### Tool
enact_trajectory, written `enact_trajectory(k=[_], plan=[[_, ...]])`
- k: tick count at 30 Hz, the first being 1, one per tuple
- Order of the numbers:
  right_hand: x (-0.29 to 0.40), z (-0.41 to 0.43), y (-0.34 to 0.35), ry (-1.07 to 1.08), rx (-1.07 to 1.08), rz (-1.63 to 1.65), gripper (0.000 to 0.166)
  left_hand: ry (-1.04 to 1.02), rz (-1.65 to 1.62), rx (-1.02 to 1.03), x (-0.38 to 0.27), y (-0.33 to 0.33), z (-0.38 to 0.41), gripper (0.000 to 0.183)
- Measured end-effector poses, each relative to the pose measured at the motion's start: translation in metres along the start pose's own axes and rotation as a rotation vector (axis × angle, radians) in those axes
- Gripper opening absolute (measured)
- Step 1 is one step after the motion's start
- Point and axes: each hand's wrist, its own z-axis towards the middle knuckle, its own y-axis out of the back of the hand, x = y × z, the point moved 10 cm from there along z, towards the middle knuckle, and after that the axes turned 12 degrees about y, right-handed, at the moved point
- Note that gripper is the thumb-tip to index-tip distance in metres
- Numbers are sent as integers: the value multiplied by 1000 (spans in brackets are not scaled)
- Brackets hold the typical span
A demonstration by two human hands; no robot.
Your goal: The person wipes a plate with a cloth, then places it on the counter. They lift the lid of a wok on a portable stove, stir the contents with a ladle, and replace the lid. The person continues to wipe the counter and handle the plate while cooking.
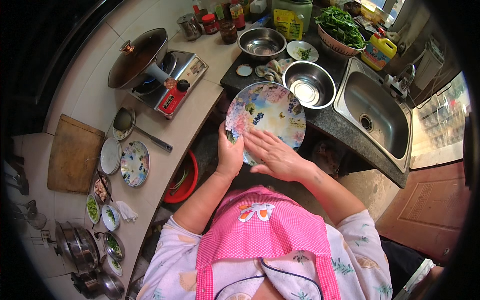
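A large floral plate [277, 108] is held up in front of me. My left hand [231, 152] grips its lower left rim, thumb on the face. My right hand [275, 155] lies with its fingers spread over the lower part of the plate's face, near my left thumb. Beyond the plate are an empty steel bowl [322, 80] and a patterned cloth [272, 70]. Another floral plate [135, 165] lies on the counter at the left, beside a stack of white plates [110, 156]. A ladle [150, 138] rests across a small dish.
A lidded wok [140, 62] sits over a blue flame on a portable gas stove [187, 80]. The steel sink [375, 108] is at the right. A red basin [192, 180] stands below the counter; a partly visible person [408, 270] is at lower right.
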Motion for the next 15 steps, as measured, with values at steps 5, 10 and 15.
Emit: enact_trajectory(k=[5, 10, 15], plan=[[-20, -66, 32, -227, 114, -237, 44, -127, 165, -31, -6, 4, 5, 52], [-25, -71, 59, -379, -8, -353, 43, -29, 122, -39, -2, -4, 3, 52], [-25, -77, 47, -448, -5, -439, 58, 10, 15, 14, 5, -12, 0, 53]])
